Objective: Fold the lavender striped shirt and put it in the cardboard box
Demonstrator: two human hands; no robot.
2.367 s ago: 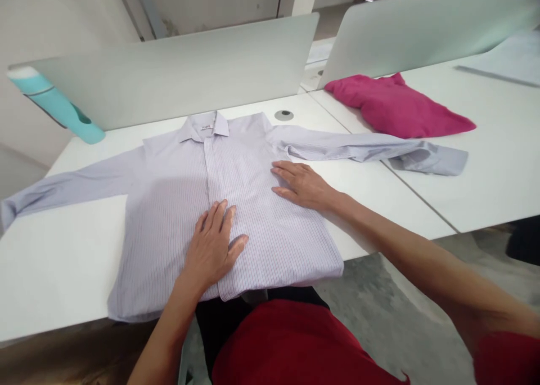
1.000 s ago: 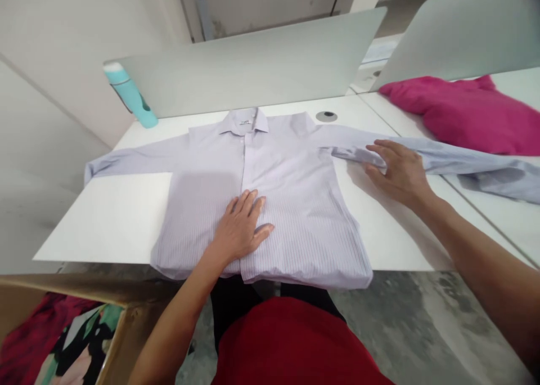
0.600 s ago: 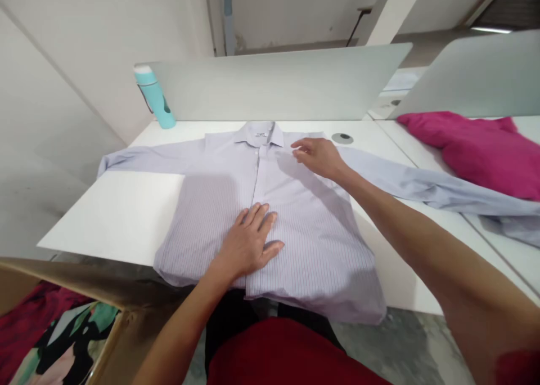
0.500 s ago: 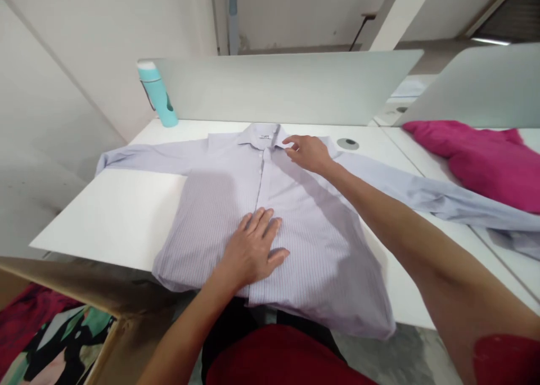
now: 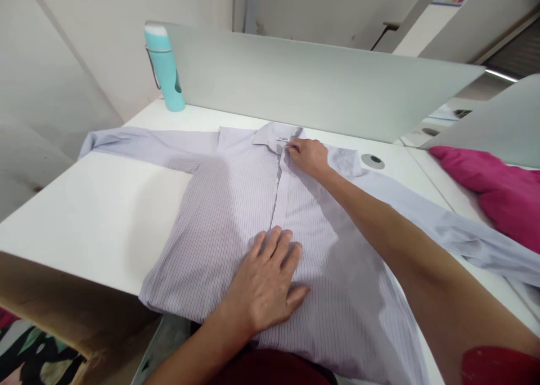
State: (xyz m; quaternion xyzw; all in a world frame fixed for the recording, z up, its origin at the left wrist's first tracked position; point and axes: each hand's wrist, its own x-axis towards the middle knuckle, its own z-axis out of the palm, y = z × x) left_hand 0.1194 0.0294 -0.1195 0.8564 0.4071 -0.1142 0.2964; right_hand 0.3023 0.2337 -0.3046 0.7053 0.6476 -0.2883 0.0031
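The person's right hand (image 5: pixel 307 155) has just come down at 12 o'clock on the striped shirt (image 5: pixel 236 205). About a second ago it was over the sleeve (image 5: pixel 426 216) at 3 o'clock, then it hung above the chest, near the neck. Now its thumb and fingertips are drawn together in a narrow grip that appears to pinch the collar (image 5: pixel 270 134) just beside the neck label. The collar half under that hand is largely hidden and no longer shows the tidy point seen half a second ago, so the neckline sits less evenly.

The left hand (image 5: pixel 265 283) has stayed at the middle of the front: palm down, fingers slightly spread, grasping nothing. It seems to steady the fabric while the handling passes from sleeve to collar.

The shirt lies front up on the white desk (image 5: pixel 105 222), its other sleeve (image 5: pixel 156 146) reaching toward 10 o'clock and its lower end at the near edge, toward 6. The camera has tipped, too, so more of the turquoise bottle (image 5: pixel 166 70) at 11 o'clock and less of the pink cloth (image 5: pixel 493 188) between 2 and 3 comes into view. Both appear to stand or lie undisturbed.
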